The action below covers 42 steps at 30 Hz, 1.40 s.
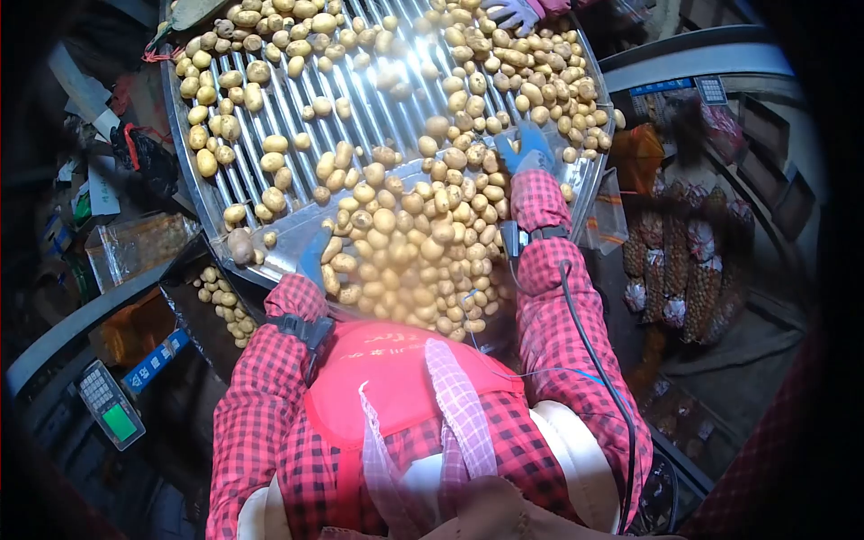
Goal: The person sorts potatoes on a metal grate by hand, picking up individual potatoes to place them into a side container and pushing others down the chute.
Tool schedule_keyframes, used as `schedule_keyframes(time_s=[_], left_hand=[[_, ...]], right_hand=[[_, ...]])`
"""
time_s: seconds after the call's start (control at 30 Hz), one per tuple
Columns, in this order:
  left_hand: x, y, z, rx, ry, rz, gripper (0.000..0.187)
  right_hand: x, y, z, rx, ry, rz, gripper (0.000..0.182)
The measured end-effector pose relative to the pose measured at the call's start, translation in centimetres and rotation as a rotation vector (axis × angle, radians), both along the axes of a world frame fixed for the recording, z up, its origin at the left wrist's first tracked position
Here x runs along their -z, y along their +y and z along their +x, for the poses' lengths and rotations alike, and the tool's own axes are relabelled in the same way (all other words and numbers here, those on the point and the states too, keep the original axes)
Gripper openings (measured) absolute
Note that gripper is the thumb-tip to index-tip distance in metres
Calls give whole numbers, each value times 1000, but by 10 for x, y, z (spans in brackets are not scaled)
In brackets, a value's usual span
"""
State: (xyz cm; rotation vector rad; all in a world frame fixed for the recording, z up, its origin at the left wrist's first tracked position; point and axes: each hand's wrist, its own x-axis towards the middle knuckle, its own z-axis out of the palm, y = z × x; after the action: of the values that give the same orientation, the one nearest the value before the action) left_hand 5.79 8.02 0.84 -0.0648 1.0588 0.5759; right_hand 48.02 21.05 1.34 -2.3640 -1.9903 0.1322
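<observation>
A large heap of yellow potatoes lies on the metal chute in front of my body. My left hand, in a blue glove, is edge-on against the left side of this heap, its fingers stretched forward and touching potatoes. Farther forward on the right, my right hand, also blue-gloved, has its fingers apart among potatoes near the table's right edge. Neither hand appears to grip a potato. More potatoes are spread over the metal rollers of the sorting table, with bare rollers showing between them.
A co-worker's purple-gloved hand rests at the far edge of the table. Scales with keypads stand at left and far right. Filled net bags are on the right; loose potatoes lie lower left. A cable runs along my right sleeve.
</observation>
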Motion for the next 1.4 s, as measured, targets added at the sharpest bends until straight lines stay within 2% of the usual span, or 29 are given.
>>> schedule_keyframes(time_s=[0.03, 0.07, 0.13, 0.2, 0.23, 0.33, 0.37, 0.4, 0.43, 0.47, 0.5, 0.53, 0.57, 0.6, 0.67, 0.73, 0.77, 0.8, 0.87, 0.97, 1.07, 1.13, 1.2, 1.23, 1.27, 1.3, 1.37, 1.4], left_hand=[[-6, 0, 0, -5, 24, 34, 56], [0, -2, -2, -7, 22, 31, 56], [12, -6, -6, -12, 17, 25, 56], [8, -4, -3, -30, 16, -21, 48], [8, -5, -3, -27, 20, -16, 47], [-11, 1, 2, -36, 85, -35, 46], [-6, -1, -1, -26, 58, -28, 50], [3, -3, -5, -14, 32, -18, 55], [5, -2, -7, -9, 15, -10, 58], [6, -1, -10, -4, -2, -3, 60], [1, 1, -9, -7, -8, -3, 60], [-3, 2, -7, -13, -14, -4, 59], [-3, 3, -5, -42, 1, -11, 55], [-3, 3, -4, -71, 17, -17, 51], [14, -3, -9, -26, 22, -38, 50], [21, -3, -11, -47, 27, -41, 56], [23, -4, -11, -55, 30, -45, 57], [20, -4, -9, -59, 32, -52, 58], [24, -8, -11, -53, -2, -37, 59], [20, -5, -9, -39, -2, -32, 59], [9, -2, -12, -2, 12, -23, 54], [5, 0, -9, 5, 31, -50, 50], [1, 1, -4, -17, 71, -114, 46], [17, -5, -8, -36, 38, -58, 46], [2, -4, -4, -31, 106, -34, 49], [27, -12, -7, -52, 125, -12, 53], [33, -13, -7, -10, 109, 65, 52], [34, -10, -5, 4, 102, 104, 53]], right_hand=[[8, -4, -1, -54, -216, 50, 54], [23, -14, -12, 0, -214, -36, 60], [8, -44, -32, -172, 96, 136, 58], [-5, -74, -57, -166, 331, -30, 54], [-9, -86, -63, -409, 124, 164, 40], [-16, -82, -57, -319, 350, -309, 31], [-18, -71, -55, -306, 410, -221, 30], [-17, -51, -65, -241, 359, -100, 30], [-20, -28, -78, -309, 422, 120, 28], [3, -1, -90, -319, 513, 325, 24], [2, 27, -102, -378, 407, 313, 28], [-16, 54, -123, -259, 333, 13, 36], [5, 78, -135, -308, 326, 130, 35], [40, 103, -136, -407, 277, 231, 45], [16, 121, -173, -224, 264, -100, 47], [27, 128, -178, -139, 286, -140, 45], [35, 127, -173, -123, 243, -51, 43], [56, 131, -153, -251, 186, -36, 40], [37, 122, -136, -201, 349, -332, 34], [17, 87, -115, -340, 335, -307, 28], [-9, 42, -125, -330, 328, -261, 32], [-19, 5, -148, -211, 397, -394, 37], [-14, -39, -164, -433, 373, -226, 39], [-1, -59, -162, -382, 441, -195, 39], [9, -73, -160, -329, 504, -157, 39], [7, -83, -158, -181, 804, -254, 40], [3, -114, -144, 106, 1196, -277, 40], [3, -127, -134, 211, 1300, -216, 40]])
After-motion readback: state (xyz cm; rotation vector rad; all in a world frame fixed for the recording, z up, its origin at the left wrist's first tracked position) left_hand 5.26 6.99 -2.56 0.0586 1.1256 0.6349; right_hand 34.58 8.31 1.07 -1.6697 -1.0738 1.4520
